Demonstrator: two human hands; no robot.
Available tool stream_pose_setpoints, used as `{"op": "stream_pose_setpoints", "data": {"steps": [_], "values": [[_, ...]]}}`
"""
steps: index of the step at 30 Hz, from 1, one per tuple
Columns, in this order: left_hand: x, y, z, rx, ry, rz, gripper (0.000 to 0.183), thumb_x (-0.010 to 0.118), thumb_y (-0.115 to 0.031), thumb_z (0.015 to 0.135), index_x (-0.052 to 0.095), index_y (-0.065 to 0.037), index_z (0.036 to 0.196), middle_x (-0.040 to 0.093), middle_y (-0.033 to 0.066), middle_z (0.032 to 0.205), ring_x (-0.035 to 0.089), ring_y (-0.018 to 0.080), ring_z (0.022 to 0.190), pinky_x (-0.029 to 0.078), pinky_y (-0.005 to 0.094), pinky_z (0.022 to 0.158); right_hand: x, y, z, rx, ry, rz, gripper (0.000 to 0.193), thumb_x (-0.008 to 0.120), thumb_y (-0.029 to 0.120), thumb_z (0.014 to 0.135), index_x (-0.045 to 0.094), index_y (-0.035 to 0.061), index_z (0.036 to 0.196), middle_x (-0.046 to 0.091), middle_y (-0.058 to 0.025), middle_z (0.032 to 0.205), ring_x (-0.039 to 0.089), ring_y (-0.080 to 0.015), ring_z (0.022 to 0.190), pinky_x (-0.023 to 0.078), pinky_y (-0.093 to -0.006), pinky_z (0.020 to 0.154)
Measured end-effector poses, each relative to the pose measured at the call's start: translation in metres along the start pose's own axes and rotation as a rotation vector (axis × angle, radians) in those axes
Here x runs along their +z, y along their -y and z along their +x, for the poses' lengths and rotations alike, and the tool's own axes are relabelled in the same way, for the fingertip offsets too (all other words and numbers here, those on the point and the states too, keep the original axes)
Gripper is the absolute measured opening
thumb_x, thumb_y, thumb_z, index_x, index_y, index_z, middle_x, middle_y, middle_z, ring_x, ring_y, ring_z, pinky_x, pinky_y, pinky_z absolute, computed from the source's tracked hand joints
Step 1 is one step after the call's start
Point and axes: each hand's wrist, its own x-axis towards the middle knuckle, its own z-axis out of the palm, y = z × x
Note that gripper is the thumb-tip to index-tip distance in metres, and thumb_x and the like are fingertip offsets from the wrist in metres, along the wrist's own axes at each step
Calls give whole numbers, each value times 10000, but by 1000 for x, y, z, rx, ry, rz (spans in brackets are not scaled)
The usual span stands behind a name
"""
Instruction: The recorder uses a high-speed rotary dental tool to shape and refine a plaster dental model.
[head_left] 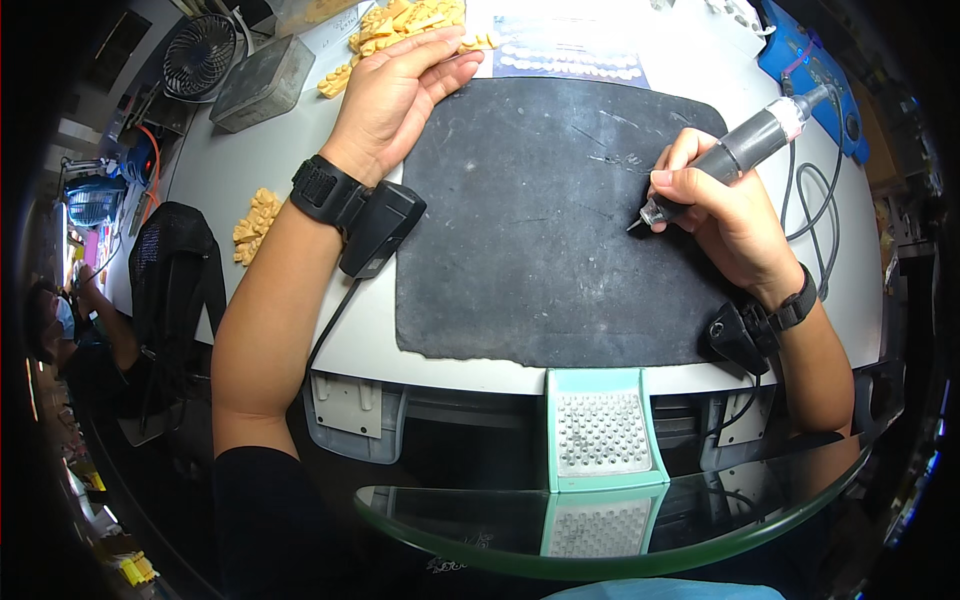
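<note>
Curved glass [500,530] sat this side of the black mat [540,230], left fingers [430,52] hung loosely open by yellow pieces [405,22] past it, and right fingers [690,148] gripped a drill [745,145] over it, pencil-like, probably for steadiness.

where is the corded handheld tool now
In the head view, the corded handheld tool is on the right, held in the right hand, its tip over the dark mat.
</note>
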Motion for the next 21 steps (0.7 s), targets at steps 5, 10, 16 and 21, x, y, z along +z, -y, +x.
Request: {"op": "stream_pose_setpoints", "data": {"steps": [5, 10, 16, 21], "values": [[3, -2, -1, 8, -20, -6, 352, 526, -127, 956, 495, 96, 1227, 549, 234, 1202, 590, 270, 1101, 494, 321, 961, 0, 0, 0, 0, -5, -4, 127, 672, 100, 825, 572, 58, 759, 606, -26, 721, 514, -58, 576, 492, -227, 557], [1, -2, 0, -12, -22, -53, 365, 526, -140, 957, 482, 103, 1226, 553, 235, 1188, 592, 274, 1097, 494, 328, 961, 0, 0, 0, -7, -3, -15, 131, 673, 102, 825, 573, 61, 751, 599, -19, 714, 503, -57, 564, 487, -223, 554], [0, 0, 1, -1, -20, -40, 360, 534, -130, 951, 490, 100, 1223, 559, 227, 1179, 595, 270, 1089, 495, 320, 956, 0, -1, 0, -13, -3, -15, 133, 673, 104, 825, 574, 62, 748, 602, -21, 717, 499, -56, 558, 476, -217, 546], [-2, 1, 0, 7, 1, -45, 354, 537, -125, 948, 497, 97, 1221, 560, 222, 1179, 592, 267, 1091, 494, 317, 955, 1, -1, 0, -6, 4, 9, 131, 671, 101, 825, 573, 60, 748, 606, -25, 721, 501, -56, 560, 474, -215, 544]]}}
